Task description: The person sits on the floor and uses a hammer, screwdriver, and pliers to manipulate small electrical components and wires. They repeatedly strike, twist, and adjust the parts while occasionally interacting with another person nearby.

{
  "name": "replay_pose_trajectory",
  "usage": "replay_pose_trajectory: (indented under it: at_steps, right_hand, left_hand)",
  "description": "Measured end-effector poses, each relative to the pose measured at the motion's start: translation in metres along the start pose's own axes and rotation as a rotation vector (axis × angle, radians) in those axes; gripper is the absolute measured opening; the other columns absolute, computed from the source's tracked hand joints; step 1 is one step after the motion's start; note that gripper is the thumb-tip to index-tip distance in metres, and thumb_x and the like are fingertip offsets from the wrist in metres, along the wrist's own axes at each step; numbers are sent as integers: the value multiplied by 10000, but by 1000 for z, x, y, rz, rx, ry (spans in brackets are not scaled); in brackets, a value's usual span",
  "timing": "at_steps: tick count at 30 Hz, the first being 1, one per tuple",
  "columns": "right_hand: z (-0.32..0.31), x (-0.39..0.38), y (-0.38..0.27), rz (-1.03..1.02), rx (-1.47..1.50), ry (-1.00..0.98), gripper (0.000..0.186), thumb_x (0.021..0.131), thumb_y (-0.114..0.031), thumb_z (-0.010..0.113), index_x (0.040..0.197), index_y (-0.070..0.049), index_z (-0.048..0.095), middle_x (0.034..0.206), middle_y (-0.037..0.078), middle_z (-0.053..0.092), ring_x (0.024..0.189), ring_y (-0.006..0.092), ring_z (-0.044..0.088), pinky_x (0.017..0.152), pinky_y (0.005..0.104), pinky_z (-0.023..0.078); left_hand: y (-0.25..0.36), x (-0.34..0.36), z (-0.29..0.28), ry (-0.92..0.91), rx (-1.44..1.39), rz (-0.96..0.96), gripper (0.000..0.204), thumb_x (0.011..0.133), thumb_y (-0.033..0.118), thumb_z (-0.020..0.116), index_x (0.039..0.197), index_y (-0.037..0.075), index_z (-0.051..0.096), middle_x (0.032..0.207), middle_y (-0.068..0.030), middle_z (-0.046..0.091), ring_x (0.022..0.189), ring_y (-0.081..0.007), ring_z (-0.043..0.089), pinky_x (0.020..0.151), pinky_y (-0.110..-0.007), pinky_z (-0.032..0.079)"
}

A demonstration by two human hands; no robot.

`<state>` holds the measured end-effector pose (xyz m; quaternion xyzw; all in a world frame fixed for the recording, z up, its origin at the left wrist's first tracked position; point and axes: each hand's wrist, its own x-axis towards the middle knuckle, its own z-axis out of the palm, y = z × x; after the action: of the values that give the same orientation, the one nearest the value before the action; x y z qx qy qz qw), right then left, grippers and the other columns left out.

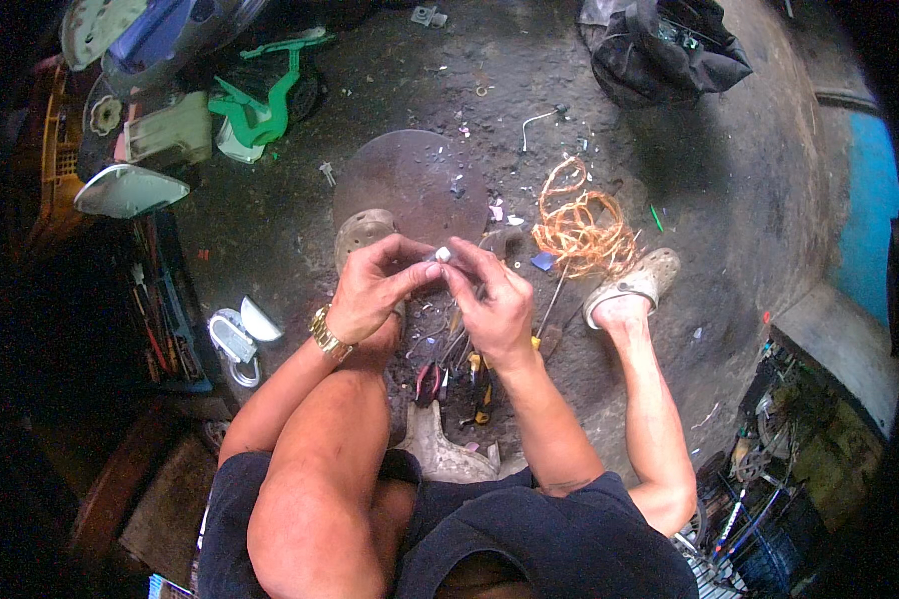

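Both hands work above the dark, debris-strewn floor point(709, 215), between the person's feet. The left hand point(368, 292) and the right hand point(497, 307) meet at the fingertips, and a small white piece point(443, 255) is located at the meeting point. The fingers point(407, 273) of the left hand are set narrow – thumb and forefinger pinched on the left side of the piece. The right thumb and forefinger close on it from the right. The white face of the piece points upward, exposed between the tips; its lower portion is covered by the fingers, and any marking on it appears too small to read in this view.

A gold-coloured wristwatch point(331, 334) is worn on the left wrist; its dial detail cannot be made out. Beyond the hands, a round metal plate point(410, 175) lies flat on the floor. A loose tangle of copper-coloured wire point(581, 225) lies to the right of the plate – near the right clog point(654, 280) – with a blue scrap point(542, 261) just beside it. Below the hands lie pliers with dark and pink handles point(429, 384) and a yellow-and-black handled tool point(482, 399).
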<state>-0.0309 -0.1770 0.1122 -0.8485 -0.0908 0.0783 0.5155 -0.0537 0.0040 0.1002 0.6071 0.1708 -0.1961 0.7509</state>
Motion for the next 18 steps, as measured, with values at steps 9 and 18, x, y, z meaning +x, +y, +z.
replay_pose_trajectory:
  at_steps: [9,18]
  right_hand:
    - [7,8,-6,-28,-82,-17,91,823,-60,720,897,-23,682,866,135,697,743,301,690,645,389,546]
    - [22,10,-13,184,133,89,137,834,-96,733,945,-31,686,900,112,696,719,259,688,646,347,546]
  left_hand:
    - [-3,-1,-1,91,229,113,274,883,131,749,1111,-1,676,922,-49,713,745,-78,630,620,-246,501]
    - [1,3,5,159,289,145,272,974,208,637,1116,-21,674,947,-64,706,800,-127,656,701,-278,516]
